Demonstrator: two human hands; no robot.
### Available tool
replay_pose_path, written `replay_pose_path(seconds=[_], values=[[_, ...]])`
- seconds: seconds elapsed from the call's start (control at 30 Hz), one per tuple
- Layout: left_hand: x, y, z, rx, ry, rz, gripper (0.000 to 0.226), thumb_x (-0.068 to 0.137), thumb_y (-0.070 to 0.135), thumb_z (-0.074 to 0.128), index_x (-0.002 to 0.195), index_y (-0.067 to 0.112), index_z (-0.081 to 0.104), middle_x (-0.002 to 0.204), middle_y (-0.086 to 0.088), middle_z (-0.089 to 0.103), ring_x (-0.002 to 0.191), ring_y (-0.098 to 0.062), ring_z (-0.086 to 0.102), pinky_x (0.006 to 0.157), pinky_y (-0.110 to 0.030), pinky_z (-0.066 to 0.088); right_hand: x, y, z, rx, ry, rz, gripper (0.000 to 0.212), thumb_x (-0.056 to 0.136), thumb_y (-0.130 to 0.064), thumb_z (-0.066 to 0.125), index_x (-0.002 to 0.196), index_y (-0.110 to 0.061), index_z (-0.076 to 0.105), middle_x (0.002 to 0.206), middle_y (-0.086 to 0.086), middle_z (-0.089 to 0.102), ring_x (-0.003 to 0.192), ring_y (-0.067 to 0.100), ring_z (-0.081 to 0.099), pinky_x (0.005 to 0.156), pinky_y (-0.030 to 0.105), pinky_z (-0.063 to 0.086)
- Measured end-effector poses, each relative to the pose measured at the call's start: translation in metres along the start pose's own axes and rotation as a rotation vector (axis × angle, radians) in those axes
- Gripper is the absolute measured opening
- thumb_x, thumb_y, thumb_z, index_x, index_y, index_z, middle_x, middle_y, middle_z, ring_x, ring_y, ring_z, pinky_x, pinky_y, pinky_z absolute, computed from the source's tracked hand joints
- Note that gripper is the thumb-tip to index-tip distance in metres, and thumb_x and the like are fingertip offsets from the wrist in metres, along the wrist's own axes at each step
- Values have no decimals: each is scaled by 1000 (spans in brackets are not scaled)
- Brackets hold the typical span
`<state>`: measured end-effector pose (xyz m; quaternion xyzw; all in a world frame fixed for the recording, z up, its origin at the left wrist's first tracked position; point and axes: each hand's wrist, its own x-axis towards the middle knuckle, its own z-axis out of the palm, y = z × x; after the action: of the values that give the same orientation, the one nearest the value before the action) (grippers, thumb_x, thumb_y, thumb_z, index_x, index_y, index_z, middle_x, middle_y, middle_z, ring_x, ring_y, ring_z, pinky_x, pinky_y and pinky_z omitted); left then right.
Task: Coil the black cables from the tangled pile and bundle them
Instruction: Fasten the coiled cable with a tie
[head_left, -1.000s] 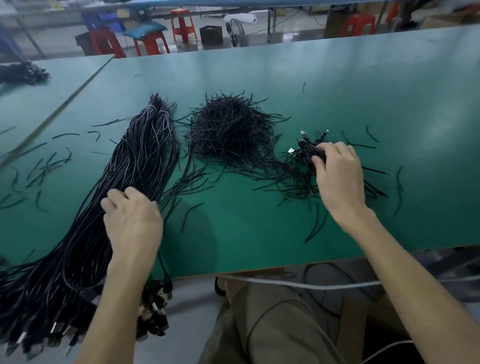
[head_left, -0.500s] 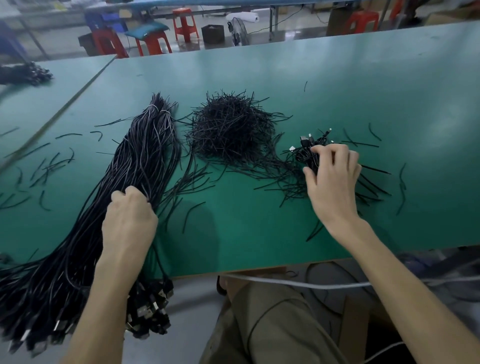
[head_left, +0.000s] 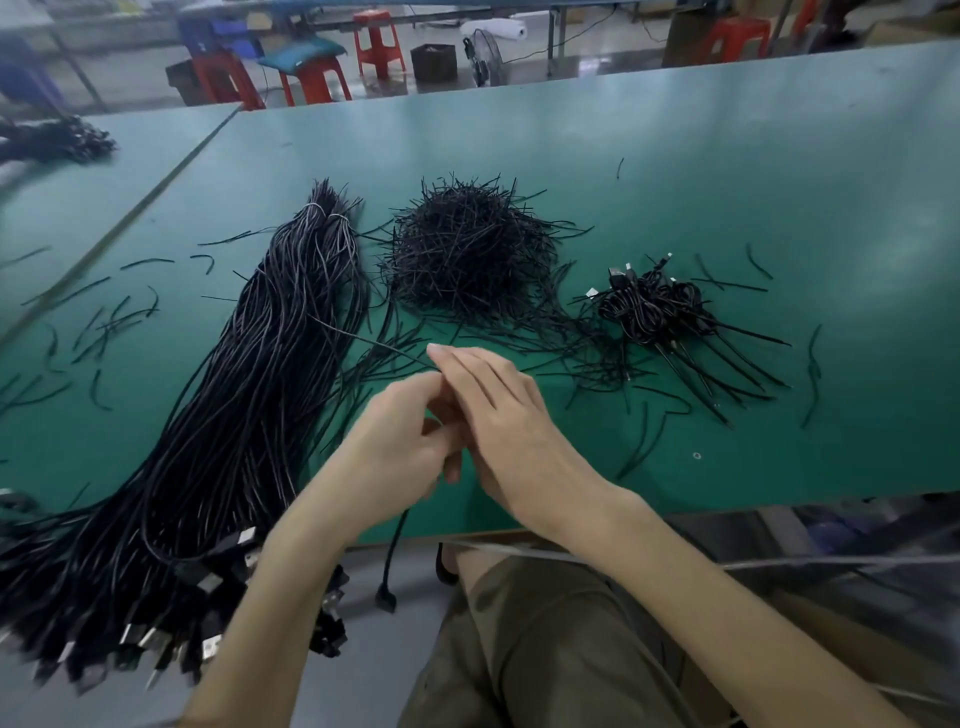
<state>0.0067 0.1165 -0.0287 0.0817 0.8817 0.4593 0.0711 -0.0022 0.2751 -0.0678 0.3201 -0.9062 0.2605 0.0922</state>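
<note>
Nearest to me, my left hand (head_left: 395, 447) and my right hand (head_left: 498, 415) meet over the near part of the green table (head_left: 727, 171), fingers overlapping. One black cable (head_left: 390, 561) runs through them: its plug end hangs below the table edge under my left hand, and its thin far length stretches from my right fingertips toward the long pile. My left fingers are curled closed around that cable; my right fingers lie mostly straight over the left ones, and I cannot tell whether they pinch the cable or only rest on it.

To my left, the long pile of black cables (head_left: 249, 395) lies lengthwise on the table, its plug ends spilling over the near edge.

Farther out and to my right sits the small heap of coiled cables (head_left: 654, 306), loops bunched together, plugs sticking up and loose ends fanning toward me.

Beyond my hands, between those two, lies a round mound of short black ties (head_left: 467, 254), with stray ones scattered across the table.

Past the far edge stand red stools (head_left: 379, 47).
</note>
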Motion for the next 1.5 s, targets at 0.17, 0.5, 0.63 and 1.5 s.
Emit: replay_pose_path(seconds=[0.17, 0.5, 0.63, 1.5], values=[[-4, -3, -7, -266, 82, -45, 10, 92, 14, 75, 95, 10, 67, 74, 1, 68, 45, -15, 53, 37, -21, 34, -1, 8, -9, -20, 92, 4, 54, 86, 12, 54, 136, -8, 57, 111, 4, 71, 110, 17, 51, 105, 29, 30], [-9, -29, -38, -864, -63, 229, 37, 87, 25, 77, 122, 13, 72, 125, -18, 70, 54, -2, 55, 54, -13, 50, -28, 41, -42, 85, 268, 220, 27, 108, -17, 39, 112, -12, 65, 74, -7, 61, 86, 16, 60, 97, 34, 42], [1, -30, -23, -1218, -49, 169, 37, 85, 28, 82, 118, 12, 76, 111, -2, 72, 77, -3, 64, 70, -13, 52, -42, 33, -37, -17, 225, 123, 35, 107, -27, 37, 105, -9, 68, 73, -5, 60, 83, 15, 54, 90, 34, 45], [-29, 7, -10, -632, -500, 418, 55, 106, 56, 35, 71, 24, 63, 49, 9, 45, 40, -10, 38, 48, -23, 30, -39, 33, -54, -52, 47, -58, 51, 96, -53, 50, 74, -9, 61, 65, -1, 52, 65, 19, 48, 70, 18, 25]])
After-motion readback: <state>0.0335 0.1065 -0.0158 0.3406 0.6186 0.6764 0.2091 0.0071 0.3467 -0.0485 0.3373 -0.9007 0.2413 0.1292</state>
